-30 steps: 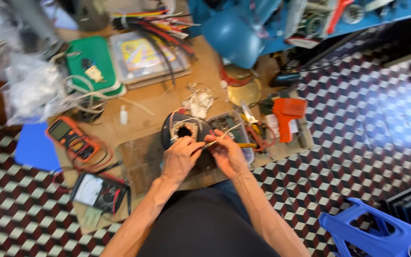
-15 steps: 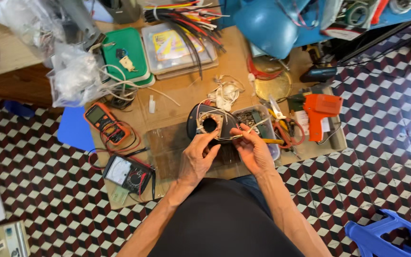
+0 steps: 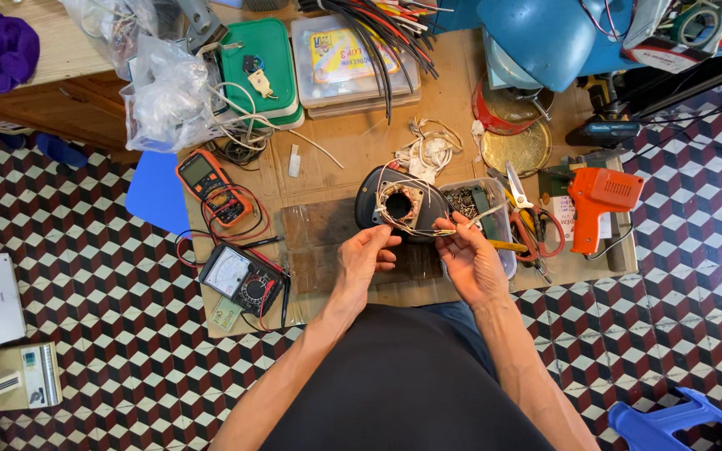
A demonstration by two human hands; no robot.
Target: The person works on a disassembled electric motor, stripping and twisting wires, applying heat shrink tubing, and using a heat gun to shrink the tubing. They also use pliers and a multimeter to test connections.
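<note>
A dark round motor housing [image 3: 401,205] with a square core lies on a low wooden board [image 3: 319,234], thin pale wires [image 3: 428,231] looping out of it. My left hand [image 3: 363,259] sits just below the housing with its fingertips pinched on the wires' left end. My right hand [image 3: 468,257] pinches the same wires at their right end, beside a clear plastic box of small parts [image 3: 471,203]. Both forearms reach up from the bottom of the view.
An orange multimeter [image 3: 209,185] and a black analogue meter [image 3: 241,280] lie at the left with red leads. Scissors [image 3: 518,194], pliers and an orange soldering gun [image 3: 595,203] lie to the right. Green and clear boxes, a wire bundle and plastic bags fill the back.
The view has shifted so the bench sits further right and closer. My hands have come slightly down from the housing, drawing the wires out between them.
</note>
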